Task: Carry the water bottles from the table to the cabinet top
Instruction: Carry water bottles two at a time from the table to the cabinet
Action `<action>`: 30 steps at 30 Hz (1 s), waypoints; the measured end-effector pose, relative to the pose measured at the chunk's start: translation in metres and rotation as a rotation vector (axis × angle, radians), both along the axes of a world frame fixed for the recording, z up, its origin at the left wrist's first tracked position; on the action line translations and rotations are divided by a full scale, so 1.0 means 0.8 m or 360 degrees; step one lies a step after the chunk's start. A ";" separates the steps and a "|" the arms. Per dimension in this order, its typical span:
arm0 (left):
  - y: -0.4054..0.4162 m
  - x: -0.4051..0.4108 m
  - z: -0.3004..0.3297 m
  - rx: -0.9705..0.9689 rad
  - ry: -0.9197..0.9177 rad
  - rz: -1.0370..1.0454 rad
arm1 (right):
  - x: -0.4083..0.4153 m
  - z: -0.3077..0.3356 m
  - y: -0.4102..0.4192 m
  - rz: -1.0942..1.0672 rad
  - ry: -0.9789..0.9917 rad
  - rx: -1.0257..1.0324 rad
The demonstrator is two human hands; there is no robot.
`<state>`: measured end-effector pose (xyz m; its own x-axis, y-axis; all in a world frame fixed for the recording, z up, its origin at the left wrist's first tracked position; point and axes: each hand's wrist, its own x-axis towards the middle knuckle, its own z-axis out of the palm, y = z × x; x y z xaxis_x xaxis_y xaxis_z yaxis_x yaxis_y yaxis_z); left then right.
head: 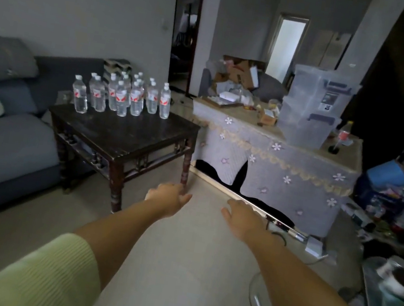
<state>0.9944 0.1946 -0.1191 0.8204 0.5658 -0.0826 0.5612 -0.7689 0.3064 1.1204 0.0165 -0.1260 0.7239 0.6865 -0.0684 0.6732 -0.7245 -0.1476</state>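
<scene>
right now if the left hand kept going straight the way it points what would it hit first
Probably the near right leg of the dark table; the left hand already overlaps its foot, though depth is unclear.

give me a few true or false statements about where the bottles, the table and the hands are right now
1. The water bottles stand upright in a cluster on the dark wooden table. True.
2. The left hand grips a bottle. False: it holds nothing, fingers relaxed, out over the floor.
3. The right hand is empty. True.
4. The bottles sit at the near edge of the table. False: they are grouped toward its far side, by the sofa.
5. Clear plastic storage boxes are stacked on the cloth-covered cabinet. True.
6. The cabinet stands left of the table. False: it stands to the table's right.
</scene>
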 end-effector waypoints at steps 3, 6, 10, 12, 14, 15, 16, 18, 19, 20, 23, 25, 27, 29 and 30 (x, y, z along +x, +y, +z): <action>0.049 0.011 -0.002 -0.0022 -0.0015 0.0056 | 0.022 0.002 0.061 0.0050 0.0015 -0.0041; 0.096 0.023 0.000 -0.0024 -0.0002 0.0141 | 0.042 0.003 0.121 0.0127 0.0016 -0.0025; 0.160 0.042 -0.011 -0.0047 0.0029 0.0284 | 0.071 -0.009 0.206 0.0274 0.0042 -0.0025; 0.194 0.055 -0.015 -0.0060 0.0035 0.0326 | 0.092 -0.017 0.246 0.0359 0.0025 -0.0047; 0.229 0.075 -0.017 -0.0078 0.0001 0.0378 | 0.121 -0.027 0.283 0.0410 0.0022 -0.0039; 0.253 0.091 -0.015 -0.0070 -0.0030 0.0411 | 0.144 -0.031 0.310 0.0437 0.0012 -0.0021; 0.270 0.101 -0.013 -0.0075 -0.0042 0.0434 | 0.160 -0.032 0.327 0.0452 0.0005 -0.0027; 0.310 0.129 -0.007 -0.0073 -0.0056 0.0482 | 0.197 -0.031 0.367 0.0486 -0.0042 -0.0039; 0.334 0.149 -0.003 -0.0069 -0.0057 0.0505 | 0.221 -0.028 0.392 0.0514 -0.0076 -0.0046; 0.355 0.168 0.001 -0.0073 -0.0060 0.0532 | 0.244 -0.025 0.414 0.0529 -0.0086 -0.0049; 0.413 0.231 0.014 -0.0071 -0.0082 0.0573 | 0.316 -0.013 0.478 0.0466 -0.0038 -0.0003; 0.435 0.260 0.012 -0.0092 -0.0080 0.0562 | 0.350 -0.013 0.508 0.0413 -0.0003 -0.0015; 0.454 0.277 0.003 -0.0130 -0.0052 0.0570 | 0.369 -0.020 0.532 0.0440 0.0004 -0.0052; 0.484 0.292 -0.006 -0.0170 -0.0035 0.0611 | 0.385 -0.029 0.561 0.0498 0.0024 -0.0056; 0.502 0.300 -0.009 -0.0183 -0.0038 0.0628 | 0.393 -0.032 0.577 0.0516 0.0047 -0.0058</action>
<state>1.2341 0.5960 -0.1261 0.5447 0.8256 -0.1475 0.7979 -0.4560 0.3942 1.4348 0.4782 -0.1518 0.4651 0.8777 -0.1150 0.8656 -0.4782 -0.1485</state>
